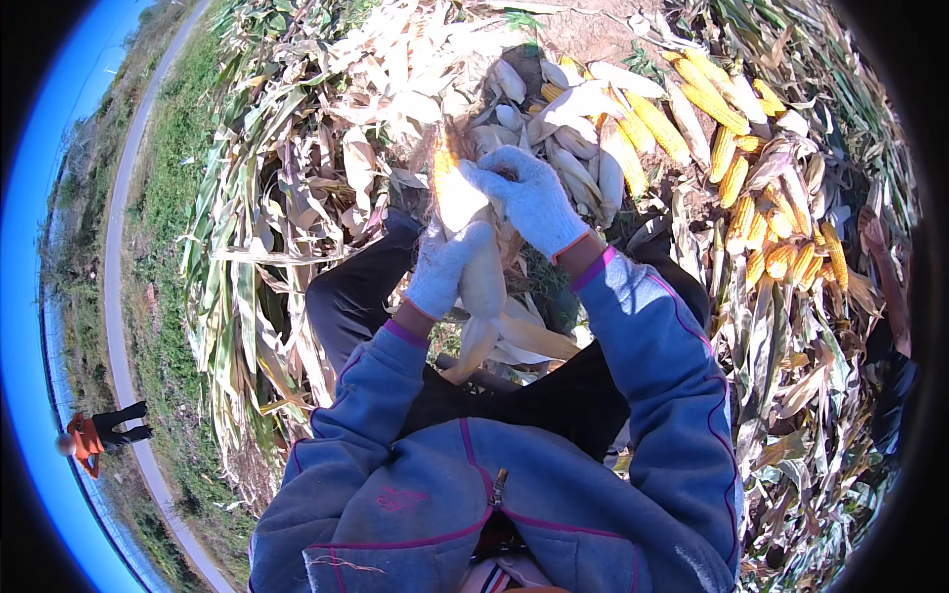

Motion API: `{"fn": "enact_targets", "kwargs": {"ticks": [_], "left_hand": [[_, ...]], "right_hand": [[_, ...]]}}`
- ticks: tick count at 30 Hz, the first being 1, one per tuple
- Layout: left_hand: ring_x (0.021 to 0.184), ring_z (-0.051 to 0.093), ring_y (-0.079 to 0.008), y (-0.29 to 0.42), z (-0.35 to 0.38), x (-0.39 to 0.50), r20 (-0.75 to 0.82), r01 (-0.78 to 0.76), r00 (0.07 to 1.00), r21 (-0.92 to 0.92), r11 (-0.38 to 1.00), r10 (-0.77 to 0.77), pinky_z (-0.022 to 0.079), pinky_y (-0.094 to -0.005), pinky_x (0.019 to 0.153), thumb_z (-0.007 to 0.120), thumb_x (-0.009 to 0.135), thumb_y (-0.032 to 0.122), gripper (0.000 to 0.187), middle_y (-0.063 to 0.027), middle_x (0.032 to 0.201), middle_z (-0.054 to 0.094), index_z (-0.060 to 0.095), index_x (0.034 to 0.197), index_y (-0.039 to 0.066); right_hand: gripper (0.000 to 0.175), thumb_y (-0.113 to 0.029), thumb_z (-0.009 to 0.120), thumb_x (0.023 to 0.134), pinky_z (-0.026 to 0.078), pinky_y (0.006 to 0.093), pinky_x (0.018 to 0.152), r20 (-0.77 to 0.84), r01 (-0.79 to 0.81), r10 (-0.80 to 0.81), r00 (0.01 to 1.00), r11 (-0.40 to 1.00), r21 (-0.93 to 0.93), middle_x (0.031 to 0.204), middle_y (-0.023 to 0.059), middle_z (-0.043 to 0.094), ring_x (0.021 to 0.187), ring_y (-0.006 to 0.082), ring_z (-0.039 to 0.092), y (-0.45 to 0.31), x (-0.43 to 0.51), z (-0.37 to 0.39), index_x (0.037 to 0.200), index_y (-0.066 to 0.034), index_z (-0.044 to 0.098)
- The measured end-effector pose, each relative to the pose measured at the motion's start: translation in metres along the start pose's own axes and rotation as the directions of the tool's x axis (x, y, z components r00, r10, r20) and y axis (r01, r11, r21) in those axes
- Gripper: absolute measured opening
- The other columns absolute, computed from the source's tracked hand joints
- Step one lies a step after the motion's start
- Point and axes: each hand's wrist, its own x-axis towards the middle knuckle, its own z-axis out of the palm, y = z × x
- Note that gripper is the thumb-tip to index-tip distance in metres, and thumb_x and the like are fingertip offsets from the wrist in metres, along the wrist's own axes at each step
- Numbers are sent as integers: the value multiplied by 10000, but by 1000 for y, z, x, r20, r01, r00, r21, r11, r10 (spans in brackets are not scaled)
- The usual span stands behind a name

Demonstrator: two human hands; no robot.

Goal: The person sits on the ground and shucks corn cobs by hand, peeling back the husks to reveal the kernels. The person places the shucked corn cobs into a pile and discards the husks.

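Note:
My left hand (443,265), in a white knit glove, grips the lower part of a corn ear (448,181) from the left. The upper end of the ear shows yellow kernels, while pale husk (483,285) wraps its lower part and hangs below. My right hand (525,194), gloved alike, pinches husk at the ear's right side; the fingertips are partly hidden. Just beyond that hand lie ears in husk (582,178) and bare yellow ears (656,126).
Dry corn stalks and leaves (245,274) lie heaped on the left. More bare ears (793,256) are piled at the right. At the far right edge another person's arm (890,289) shows. A person in orange (87,437) stands by a road (115,259) far left.

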Motion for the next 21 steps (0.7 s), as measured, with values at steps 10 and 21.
{"fn": "enact_targets", "kwargs": {"ticks": [10,21], "left_hand": [[1008,590,-178,2,-8,19,49,-33,997,-341,939,53,494,-323,896,467,978,443,436,-57,1127,599,533,1215,83],[1051,581,-310,-4,-51,31,-177,21,970,-624,781,-167,470,-500,936,537,907,537,564,-122,1189,582,501,1273,110]], "right_hand": [[147,-145,635,849,497,405,717,54,420,-441,896,800,-428,893,125,624,832,324,623,14,-11,9,956,-52,596],[190,-241,594,955,410,190,519,-182,22,37,983,950,312,752,-32,533,598,31,478,-13,-4,-2,989,-54,585]]}}
